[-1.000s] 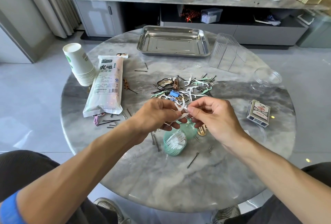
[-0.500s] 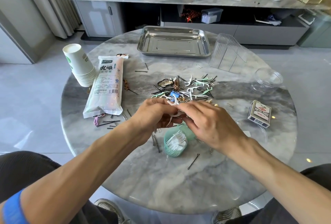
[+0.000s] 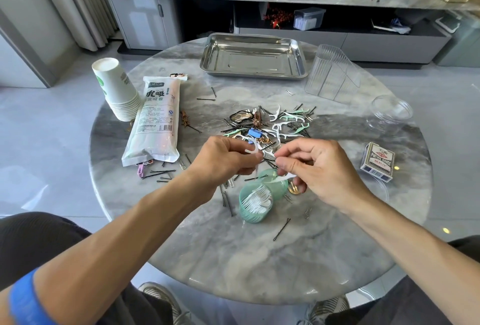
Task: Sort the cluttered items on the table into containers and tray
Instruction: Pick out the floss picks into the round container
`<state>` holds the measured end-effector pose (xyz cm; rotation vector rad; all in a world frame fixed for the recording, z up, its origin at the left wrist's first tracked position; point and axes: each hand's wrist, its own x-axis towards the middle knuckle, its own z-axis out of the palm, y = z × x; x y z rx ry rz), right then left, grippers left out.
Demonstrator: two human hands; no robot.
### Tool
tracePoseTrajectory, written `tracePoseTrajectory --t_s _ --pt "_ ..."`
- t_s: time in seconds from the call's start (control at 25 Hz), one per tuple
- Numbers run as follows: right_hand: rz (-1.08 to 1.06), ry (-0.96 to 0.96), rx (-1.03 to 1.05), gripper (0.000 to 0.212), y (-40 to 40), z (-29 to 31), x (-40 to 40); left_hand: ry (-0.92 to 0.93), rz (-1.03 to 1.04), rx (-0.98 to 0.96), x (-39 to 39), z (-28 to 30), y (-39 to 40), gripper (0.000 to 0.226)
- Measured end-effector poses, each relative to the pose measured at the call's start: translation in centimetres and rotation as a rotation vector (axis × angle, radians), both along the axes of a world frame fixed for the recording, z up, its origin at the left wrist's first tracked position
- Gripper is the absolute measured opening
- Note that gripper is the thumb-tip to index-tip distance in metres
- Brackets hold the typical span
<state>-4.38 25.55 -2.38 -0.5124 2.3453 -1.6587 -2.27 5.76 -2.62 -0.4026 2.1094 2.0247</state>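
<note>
A heap of white and green floss picks, black hairpins and clips (image 3: pixel 275 124) lies at the middle of the round marble table (image 3: pixel 259 259). My left hand (image 3: pixel 223 161) pinches a white floss pick (image 3: pixel 253 151) just in front of the heap. My right hand (image 3: pixel 319 168) pinches another white floss pick (image 3: pixel 285 177) over the lid of the small green round container (image 3: pixel 254 203). That container lies on its side, packed with white floss picks. The steel tray (image 3: pixel 253 57) stands empty at the far side.
A stack of paper cups (image 3: pixel 117 89) and a long packet of straws (image 3: pixel 155 122) lie at the left. A clear ribbed holder (image 3: pixel 333 75), a clear round tub (image 3: pixel 391 111) and a box of playing cards (image 3: pixel 378 162) stand at the right. Loose hairpins dot the table.
My hands met over the green container, then drew apart. Each now holds one floss pick, and my right hand has lowered its pick toward the container's lid.
</note>
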Motion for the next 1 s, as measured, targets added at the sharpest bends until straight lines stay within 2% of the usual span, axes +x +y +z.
tracePoseTrajectory --t_s 0.16,0.28,0.4,0.52,1.0 --pt "0.266 -0.011 0.112 0.022 0.0 0.0 0.2 0.152 -0.131 -0.36 0.4 -0.4 -0.2 0.008" --pt "0.297 0.033 0.263 0.025 -0.1 -0.4 0.5 0.236 -0.207 -0.54 0.4 -0.9 -0.3 0.01" --pt "0.314 0.166 0.414 0.018 -0.6 -0.7 1.0 0.27 -0.249 -0.558 0.4 -1.0 -0.1 0.008" --pt "0.321 0.253 0.472 0.013 -1.0 -0.4 1.5 0.284 -0.238 -0.558 0.2 -0.7 -0.2 0.009" --pt "0.321 0.307 0.494 0.013 -1.5 -0.6 1.8 0.291 -0.226 -0.554 -0.5 -0.1 -1.3 0.01"
